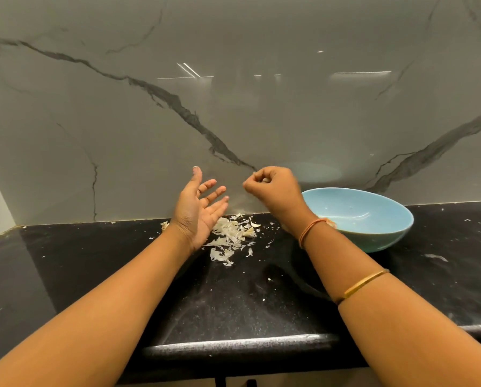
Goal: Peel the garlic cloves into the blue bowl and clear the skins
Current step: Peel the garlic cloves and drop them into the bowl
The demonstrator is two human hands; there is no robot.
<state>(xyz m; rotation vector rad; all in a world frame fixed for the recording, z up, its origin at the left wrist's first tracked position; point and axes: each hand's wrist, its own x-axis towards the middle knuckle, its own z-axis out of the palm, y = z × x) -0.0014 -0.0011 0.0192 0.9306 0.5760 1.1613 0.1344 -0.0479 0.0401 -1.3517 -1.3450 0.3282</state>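
A pile of pale garlic skins (229, 237) lies on the black counter near the wall. My left hand (201, 209) is raised above the left side of the pile, palm up, fingers spread and straight, holding nothing. My right hand (271, 188) hovers to the right of it with its fingers curled round a small pale garlic piece (264, 180), mostly hidden in the fist. The blue bowl (381, 219) stands to the right, partly behind my right wrist. Its visible inside shows only small specks.
The black counter (233, 303) is dotted with small skin flakes. A stray garlic bit (164, 225) lies left of my left wrist. A grey marble wall (233, 107) rises directly behind the pile and bowl. The counter's front edge (233, 343) runs across the foreground.
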